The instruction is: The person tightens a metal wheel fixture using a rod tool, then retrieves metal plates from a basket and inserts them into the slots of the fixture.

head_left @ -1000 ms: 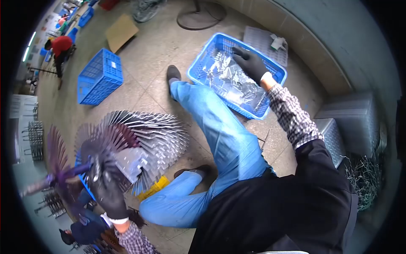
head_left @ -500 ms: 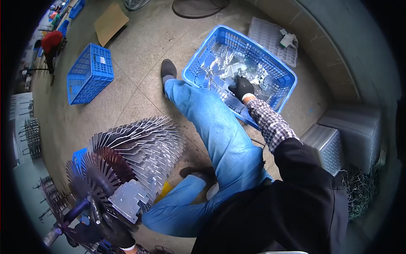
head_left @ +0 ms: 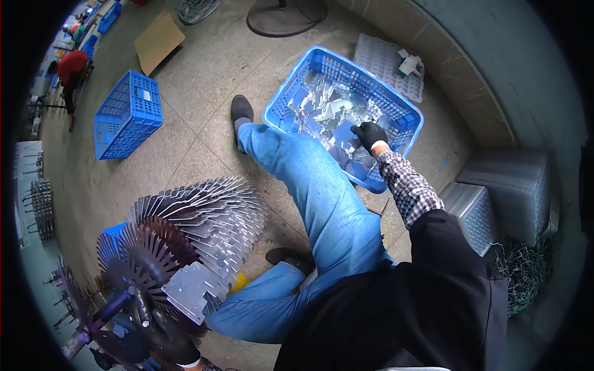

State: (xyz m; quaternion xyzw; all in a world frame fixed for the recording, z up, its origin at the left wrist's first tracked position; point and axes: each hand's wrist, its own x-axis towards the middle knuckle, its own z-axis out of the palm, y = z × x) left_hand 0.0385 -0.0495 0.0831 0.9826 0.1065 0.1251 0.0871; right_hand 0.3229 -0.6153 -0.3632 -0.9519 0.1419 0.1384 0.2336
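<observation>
My right hand [head_left: 370, 135], in a black glove, is inside the blue crate [head_left: 405, 117] with its fingers closed on the edge of a flat metal plate [head_left: 345, 133]. Loose, shiny metal plates [head_left: 331, 108] lie in a jumble under and around it. At the lower left, my left hand [head_left: 162, 334], also gloved in black, is closed around part of a dark rack [head_left: 114, 306]; its fingers are partly hidden. Thin slotted fins [head_left: 133, 256] fan out on this rack. Next to it, many overlapping metal plates [head_left: 216, 216] stand in a curved row, a broad one [head_left: 189, 290] nearest me.
An empty-looking blue crate [head_left: 130, 117] stands on its side at the left, with cardboard [head_left: 159, 43] behind. Stacked clear plastic trays [head_left: 507, 191] and tangled wire [head_left: 526, 278] sit at the right. A dimpled tray [head_left: 387, 68] lies beyond the crate. A person in red [head_left: 73, 67] bends far left.
My right hand has lifted slightly and shifted right within the crate, and a flat plate now shows at its fingertips. My left hand stays at the rack. The view has shifted a little.
</observation>
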